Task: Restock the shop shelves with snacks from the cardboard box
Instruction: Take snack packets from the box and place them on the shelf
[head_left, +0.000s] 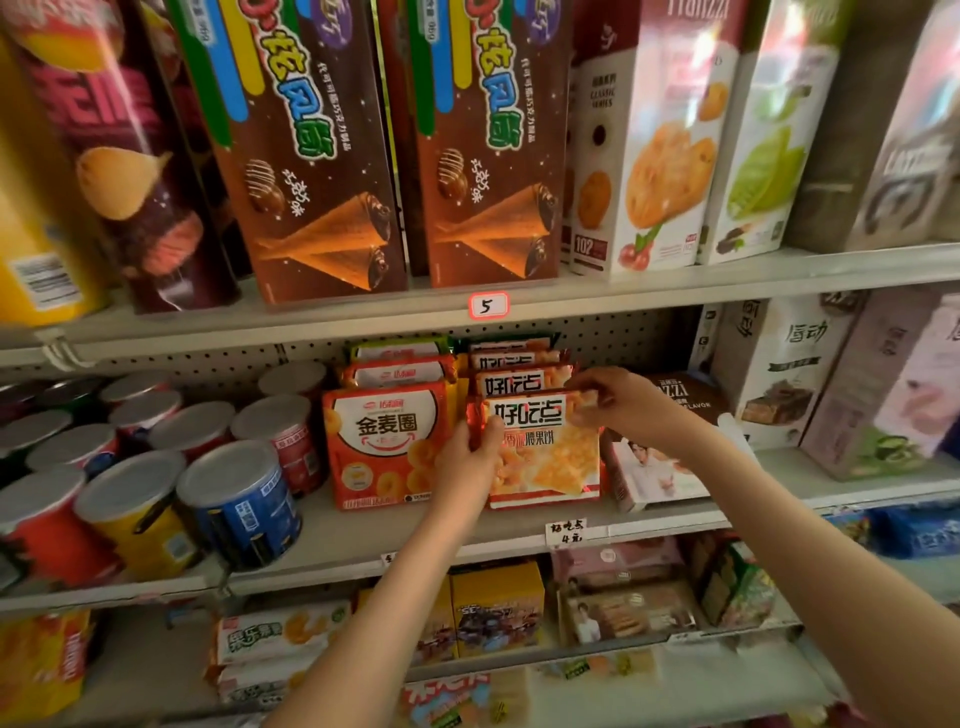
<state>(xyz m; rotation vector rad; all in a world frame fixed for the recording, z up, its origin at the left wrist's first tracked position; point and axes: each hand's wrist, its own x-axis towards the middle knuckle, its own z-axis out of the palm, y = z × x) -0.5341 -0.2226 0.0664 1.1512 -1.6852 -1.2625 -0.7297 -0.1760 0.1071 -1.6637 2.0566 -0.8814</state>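
A red and white biscuit packet (545, 457) stands upright at the front of its row on the middle shelf (363, 540). My left hand (470, 460) grips its left edge and my right hand (618, 400) pinches its top right corner. Several packets of the same kind (519, 382) stand behind it. An orange ring-snack packet (384, 447) stands just to the left, touching my left hand. The cardboard box is out of view.
Short crisp cans (228, 499) fill the left of the middle shelf. Tall brown cone-snack boxes (322, 156) and cookie boxes (660, 145) stand on the upper shelf. A flat white box (660, 478) lies right of the packet. Boxes and packs (498, 608) fill the lower shelf.
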